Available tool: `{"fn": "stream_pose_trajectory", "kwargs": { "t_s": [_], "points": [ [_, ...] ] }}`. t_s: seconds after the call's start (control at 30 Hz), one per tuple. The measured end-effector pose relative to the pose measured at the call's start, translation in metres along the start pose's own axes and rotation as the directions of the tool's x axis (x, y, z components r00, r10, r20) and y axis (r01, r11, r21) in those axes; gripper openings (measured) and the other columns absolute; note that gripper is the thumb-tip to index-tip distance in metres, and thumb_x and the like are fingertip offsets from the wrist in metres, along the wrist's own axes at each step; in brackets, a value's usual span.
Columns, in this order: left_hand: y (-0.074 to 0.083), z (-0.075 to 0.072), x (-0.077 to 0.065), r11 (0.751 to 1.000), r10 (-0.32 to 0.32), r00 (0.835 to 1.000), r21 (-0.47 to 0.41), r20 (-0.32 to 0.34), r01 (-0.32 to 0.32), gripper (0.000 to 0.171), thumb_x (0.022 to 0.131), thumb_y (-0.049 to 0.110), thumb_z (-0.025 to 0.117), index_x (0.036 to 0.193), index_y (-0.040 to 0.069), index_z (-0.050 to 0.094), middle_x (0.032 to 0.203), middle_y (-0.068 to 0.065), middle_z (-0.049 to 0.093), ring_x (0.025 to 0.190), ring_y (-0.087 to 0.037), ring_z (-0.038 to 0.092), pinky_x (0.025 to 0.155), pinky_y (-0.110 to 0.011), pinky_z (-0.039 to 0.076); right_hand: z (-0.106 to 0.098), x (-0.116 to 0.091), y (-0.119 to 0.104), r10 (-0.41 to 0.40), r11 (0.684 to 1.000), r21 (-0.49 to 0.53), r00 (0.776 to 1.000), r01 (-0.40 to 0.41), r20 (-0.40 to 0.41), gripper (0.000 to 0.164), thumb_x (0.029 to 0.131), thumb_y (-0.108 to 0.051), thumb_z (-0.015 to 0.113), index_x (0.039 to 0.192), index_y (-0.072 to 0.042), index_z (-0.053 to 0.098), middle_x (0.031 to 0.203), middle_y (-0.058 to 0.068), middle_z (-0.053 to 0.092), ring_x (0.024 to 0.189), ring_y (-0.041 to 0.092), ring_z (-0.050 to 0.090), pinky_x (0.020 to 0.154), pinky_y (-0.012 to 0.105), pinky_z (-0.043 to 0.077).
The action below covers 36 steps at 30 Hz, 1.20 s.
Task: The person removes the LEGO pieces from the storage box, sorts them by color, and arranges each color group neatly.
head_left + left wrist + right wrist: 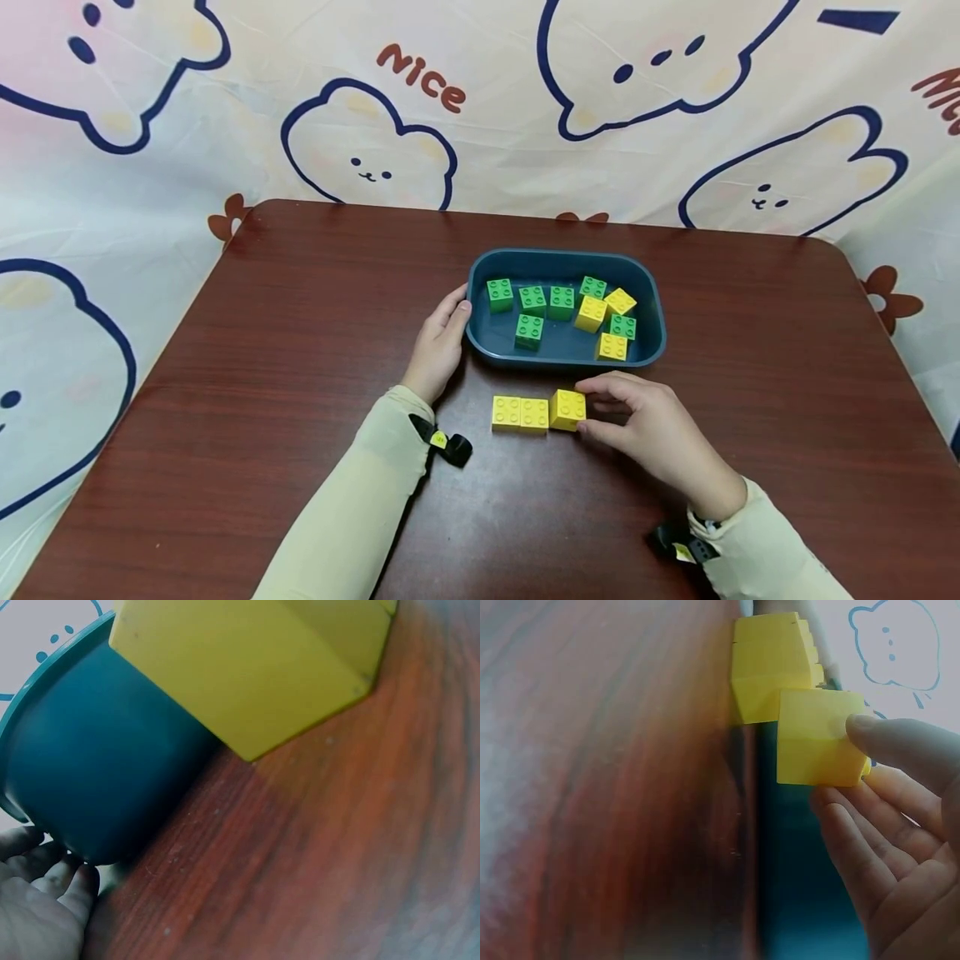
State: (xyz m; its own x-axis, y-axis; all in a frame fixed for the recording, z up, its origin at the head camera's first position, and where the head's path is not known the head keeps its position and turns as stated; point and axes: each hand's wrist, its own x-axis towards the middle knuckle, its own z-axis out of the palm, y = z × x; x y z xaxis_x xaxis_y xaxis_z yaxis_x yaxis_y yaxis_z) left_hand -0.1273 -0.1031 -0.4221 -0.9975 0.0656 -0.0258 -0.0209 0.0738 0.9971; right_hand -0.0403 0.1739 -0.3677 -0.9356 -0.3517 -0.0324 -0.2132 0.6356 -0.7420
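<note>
My right hand [652, 429] pinches a yellow building block [567, 409] between thumb and fingers, as the right wrist view also shows [821, 739]. It is raised a little off the table, at the right end of two yellow blocks [520, 415] standing side by side. My left hand [437, 350] rests against the left end of a dark blue tray [566, 362], its fingers touching the outer wall. Inside the tray lie several green blocks [528, 332] and three yellow blocks [591, 313]. A yellow block [262, 667] looms large in the left wrist view.
The brown wooden table [300, 333] extends around the tray and blocks. Behind it hangs a pale cloth [495, 158] with cartoon outlines. Black straps with small devices sit on both wrists over light sleeves [352, 492].
</note>
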Motion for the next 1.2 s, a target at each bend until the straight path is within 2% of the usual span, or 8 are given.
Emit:
{"fn": "stream_pose_trajectory", "kwargs": {
  "t_s": [0.13, 0.43, 0.87, 1.2],
  "points": [
    [-0.001, 0.001, 0.001, 1.000, -0.007, 1.000, 0.006, 0.000, 0.007, 0.048, 0.108, 0.039, 0.043, 0.152, 0.020, 0.045, 0.153, 0.005, 0.045, 0.143, -0.008, 0.035, 0.118, -0.036, 0.029, 0.004, 0.000, 0.002, 0.008, 1.000, 0.002, 1.000, -0.008, 0.015, 0.039, 0.081, -0.011, 0.085, 0.118, -0.013, 0.072, 0.115, -0.003, 0.069, 0.097, 0.013, 0.070, 0.082, 0.031, 0.059],
    [-0.001, 0.002, 0.001, 1.000, -0.011, 1.000, 0.002, 0.002, 0.011, 0.048, 0.108, 0.040, 0.044, 0.152, 0.021, 0.045, 0.153, 0.005, 0.045, 0.142, -0.008, 0.035, 0.117, -0.036, 0.030, 0.011, -0.002, 0.005, -0.037, 0.999, 0.001, 0.999, 0.037, 0.012, 0.036, 0.081, -0.012, 0.085, 0.115, -0.015, 0.073, 0.113, -0.003, 0.069, 0.096, 0.012, 0.070, 0.081, 0.030, 0.058],
    [0.000, 0.001, 0.002, 1.000, -0.015, 1.000, -0.006, -0.001, 0.015, 0.046, 0.110, 0.033, 0.041, 0.153, 0.019, 0.043, 0.154, 0.003, 0.043, 0.143, -0.009, 0.034, 0.117, -0.034, 0.029, 0.014, 0.000, 0.004, -0.067, 0.998, -0.019, 0.998, 0.067, 0.016, 0.037, 0.082, -0.012, 0.085, 0.116, -0.015, 0.073, 0.114, -0.004, 0.069, 0.097, 0.013, 0.069, 0.082, 0.030, 0.058],
    [0.000, 0.000, 0.001, 1.000, 0.004, 1.000, 0.000, -0.003, -0.004, 0.047, 0.109, 0.038, 0.043, 0.152, 0.019, 0.045, 0.153, 0.004, 0.045, 0.142, -0.008, 0.036, 0.117, -0.035, 0.030, 0.016, 0.002, 0.007, -0.078, 0.997, -0.016, 0.997, 0.078, 0.017, 0.039, 0.080, -0.010, 0.086, 0.116, -0.014, 0.073, 0.114, -0.005, 0.069, 0.097, 0.010, 0.068, 0.082, 0.029, 0.058]
  ]
}}
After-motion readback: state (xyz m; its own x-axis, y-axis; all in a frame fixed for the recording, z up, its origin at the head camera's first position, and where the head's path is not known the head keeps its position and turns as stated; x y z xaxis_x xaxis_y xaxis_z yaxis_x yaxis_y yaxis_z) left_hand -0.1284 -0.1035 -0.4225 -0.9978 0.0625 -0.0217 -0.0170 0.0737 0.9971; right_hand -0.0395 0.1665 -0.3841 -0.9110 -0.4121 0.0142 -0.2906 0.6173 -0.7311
